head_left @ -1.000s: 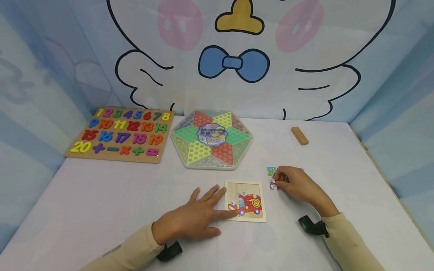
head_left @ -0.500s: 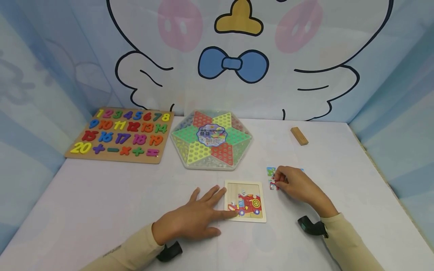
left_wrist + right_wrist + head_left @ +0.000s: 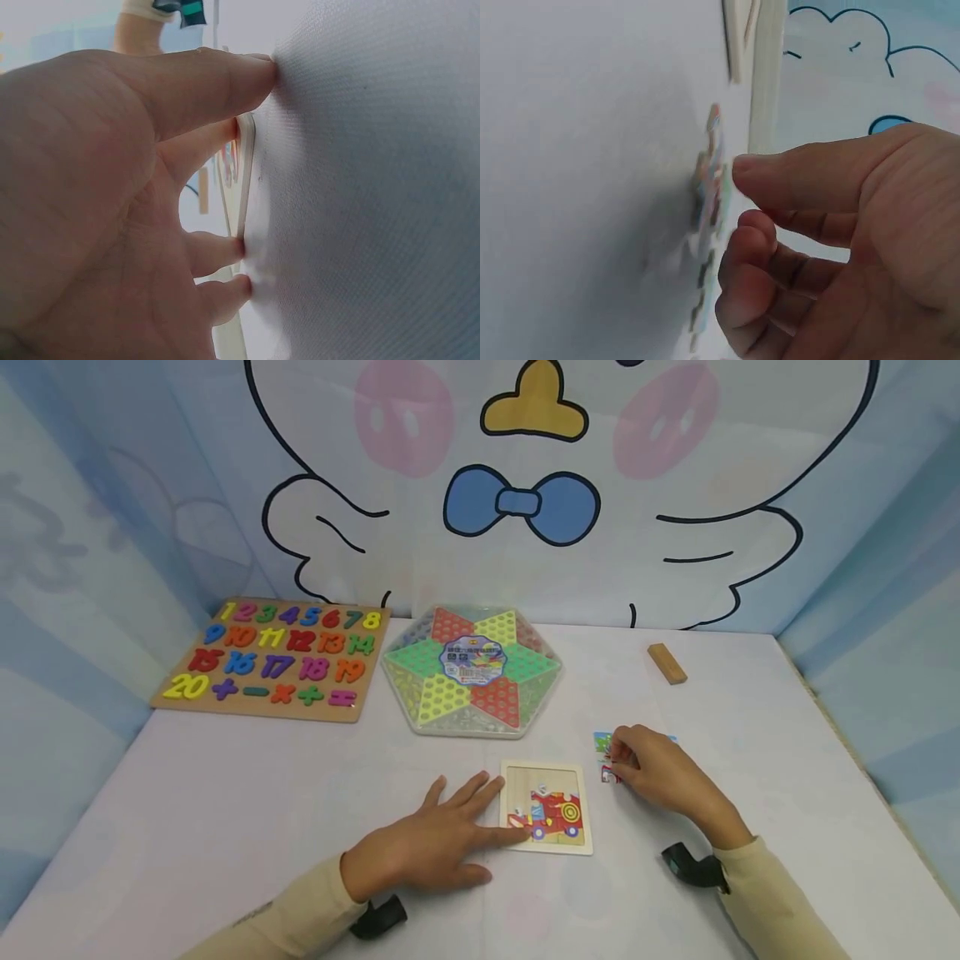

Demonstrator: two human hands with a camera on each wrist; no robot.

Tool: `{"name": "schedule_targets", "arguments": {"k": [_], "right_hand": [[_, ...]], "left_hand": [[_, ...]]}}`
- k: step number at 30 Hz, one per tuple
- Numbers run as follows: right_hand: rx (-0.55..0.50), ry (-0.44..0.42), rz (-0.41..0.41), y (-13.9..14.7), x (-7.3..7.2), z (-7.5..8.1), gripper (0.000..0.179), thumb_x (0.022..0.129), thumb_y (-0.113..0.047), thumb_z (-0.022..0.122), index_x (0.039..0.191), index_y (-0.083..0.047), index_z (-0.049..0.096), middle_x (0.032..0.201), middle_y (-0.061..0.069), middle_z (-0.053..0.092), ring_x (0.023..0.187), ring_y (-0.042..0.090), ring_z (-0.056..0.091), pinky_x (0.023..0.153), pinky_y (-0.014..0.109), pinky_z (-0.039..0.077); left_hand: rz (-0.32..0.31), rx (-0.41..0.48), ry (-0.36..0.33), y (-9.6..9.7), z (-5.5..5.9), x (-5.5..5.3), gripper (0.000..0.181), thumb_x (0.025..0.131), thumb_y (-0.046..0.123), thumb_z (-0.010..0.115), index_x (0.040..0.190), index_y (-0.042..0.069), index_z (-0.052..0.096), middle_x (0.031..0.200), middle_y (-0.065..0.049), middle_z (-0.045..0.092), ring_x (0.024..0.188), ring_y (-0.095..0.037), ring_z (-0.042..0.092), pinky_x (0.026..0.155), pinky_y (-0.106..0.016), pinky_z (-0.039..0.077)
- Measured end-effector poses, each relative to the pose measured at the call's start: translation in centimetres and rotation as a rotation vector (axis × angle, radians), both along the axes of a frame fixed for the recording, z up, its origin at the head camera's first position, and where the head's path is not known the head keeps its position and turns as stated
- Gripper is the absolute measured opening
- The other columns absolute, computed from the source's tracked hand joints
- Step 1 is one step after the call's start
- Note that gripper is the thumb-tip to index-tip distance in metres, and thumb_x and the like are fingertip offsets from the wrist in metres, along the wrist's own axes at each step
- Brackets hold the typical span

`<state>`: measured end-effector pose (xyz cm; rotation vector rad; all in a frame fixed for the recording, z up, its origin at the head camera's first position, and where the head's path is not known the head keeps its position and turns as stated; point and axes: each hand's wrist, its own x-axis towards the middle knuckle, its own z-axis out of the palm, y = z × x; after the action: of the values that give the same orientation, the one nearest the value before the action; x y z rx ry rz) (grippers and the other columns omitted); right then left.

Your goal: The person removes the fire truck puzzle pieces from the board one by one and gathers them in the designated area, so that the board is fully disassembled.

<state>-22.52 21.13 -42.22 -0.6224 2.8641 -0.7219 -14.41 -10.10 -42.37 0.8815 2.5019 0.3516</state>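
Observation:
In the head view, my left hand (image 3: 429, 842) lies with fingers spread at the left side of a wooden puzzle tray (image 3: 508, 768). One fingertip rests on the tray's lower left part; the thumb presses the tabletop, as the left wrist view shows too. Inside the tray is a partly filled picture of a red vehicle (image 3: 558, 814). To its right, my right hand (image 3: 660, 768) hovers low over loose puzzle pieces (image 3: 602, 742), fingers bent and thumb near them. Blurred pieces (image 3: 716, 187) lie just beyond the fingertips in the right wrist view; whether one is pinched is unclear.
A number board (image 3: 255, 700) stands at the back left beside a hexagonal Chinese checkers set (image 3: 480, 714). A small wooden block (image 3: 667, 663) lies at the back right. A cartoon curtain (image 3: 517, 577) rises behind the white table (image 3: 225, 793).
Both hands keep their places at the tray and the pieces. The whole head view has shifted slightly; nothing else has visibly moved.

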Motion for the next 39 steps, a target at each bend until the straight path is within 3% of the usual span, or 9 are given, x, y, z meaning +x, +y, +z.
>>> {"name": "schedule_targets", "arguments": {"k": [3, 6, 10, 14, 19, 26, 31, 39], "right_hand": [[-0.009, 0.076, 0.073, -0.6, 0.8, 0.5, 0.018, 0.09, -0.001, 0.073, 0.107, -0.002, 0.067, 0.104, 0.011, 0.065, 0.095, 0.028, 0.061, 0.082, 0.046, 0.053], [0.034, 0.156, 0.17, -1.7, 1.7, 0.8, 0.036, 0.089, -0.005, 0.077, 0.123, -0.002, 0.067, 0.13, 0.019, 0.061, 0.124, 0.041, 0.054, 0.101, 0.059, 0.046], [0.135, 0.221, 0.277, -3.9, 2.5, 0.9, 0.044, 0.086, -0.009, 0.08, 0.129, -0.007, 0.068, 0.141, 0.02, 0.054, 0.136, 0.043, 0.043, 0.105, 0.063, 0.041], [0.182, 0.229, 0.368, -5.8, 3.3, 0.6, 0.037, 0.087, -0.006, 0.076, 0.123, -0.012, 0.071, 0.132, 0.015, 0.06, 0.126, 0.036, 0.051, 0.1, 0.056, 0.048], [0.162, 0.228, 0.455, -6.6, 3.8, 0.1, 0.032, 0.085, 0.0, 0.071, 0.114, -0.013, 0.071, 0.115, 0.006, 0.063, 0.104, 0.025, 0.056, 0.088, 0.042, 0.052], [0.144, 0.175, 0.446, -6.5, 3.8, 0.1, 0.03, 0.087, 0.002, 0.07, 0.115, -0.01, 0.071, 0.106, 0.003, 0.06, 0.092, 0.017, 0.055, 0.08, 0.033, 0.052], [0.092, 0.079, 0.424, -6.4, 3.6, 0.0, 0.029, 0.09, 0.002, 0.066, 0.115, -0.011, 0.068, 0.103, 0.0, 0.054, 0.077, 0.009, 0.051, 0.07, 0.026, 0.049], [0.036, 0.009, 0.404, -6.3, 3.4, -0.2, 0.032, 0.092, 0.003, 0.062, 0.121, -0.011, 0.063, 0.103, 0.0, 0.051, 0.068, 0.005, 0.049, 0.066, 0.024, 0.046]], "left_hand": [[0.002, 0.0, -0.009, 0.1, 0.0, 0.1, 0.062, 0.095, 0.04, 0.073, 0.149, 0.051, 0.046, 0.171, -0.005, 0.015, 0.157, -0.028, 0.009, 0.117, -0.069, 0.014], [0.0, -0.005, -0.008, 0.1, 0.1, 0.1, 0.062, 0.095, 0.04, 0.072, 0.15, 0.051, 0.046, 0.171, -0.005, 0.015, 0.157, -0.028, 0.009, 0.117, -0.069, 0.014], [-0.013, -0.013, 0.01, -0.1, 0.2, 0.0, 0.062, 0.095, 0.041, 0.071, 0.151, 0.051, 0.045, 0.171, -0.005, 0.014, 0.157, -0.028, 0.009, 0.116, -0.07, 0.016], [-0.027, -0.009, 0.024, -0.2, 0.1, -0.2, 0.061, 0.096, 0.042, 0.07, 0.151, 0.05, 0.045, 0.171, -0.006, 0.015, 0.157, -0.029, 0.009, 0.115, -0.071, 0.017], [-0.038, -0.005, 0.025, -0.2, 0.1, -0.1, 0.06, 0.097, 0.042, 0.068, 0.151, 0.049, 0.044, 0.17, -0.008, 0.015, 0.157, -0.03, 0.009, 0.114, -0.071, 0.017], [-0.031, -0.017, 0.027, -0.2, 0.1, -0.1, 0.06, 0.097, 0.042, 0.069, 0.151, 0.05, 0.044, 0.17, -0.007, 0.015, 0.157, -0.029, 0.009, 0.115, -0.071, 0.017], [-0.028, -0.014, 0.015, -0.1, 0.1, -0.1, 0.06, 0.097, 0.042, 0.069, 0.15, 0.05, 0.045, 0.171, -0.006, 0.015, 0.157, -0.029, 0.009, 0.115, -0.071, 0.016], [-0.026, -0.02, 0.015, -0.1, 0.3, -0.1, 0.06, 0.096, 0.041, 0.07, 0.15, 0.05, 0.046, 0.17, -0.006, 0.015, 0.157, -0.029, 0.01, 0.115, -0.07, 0.017]]}}
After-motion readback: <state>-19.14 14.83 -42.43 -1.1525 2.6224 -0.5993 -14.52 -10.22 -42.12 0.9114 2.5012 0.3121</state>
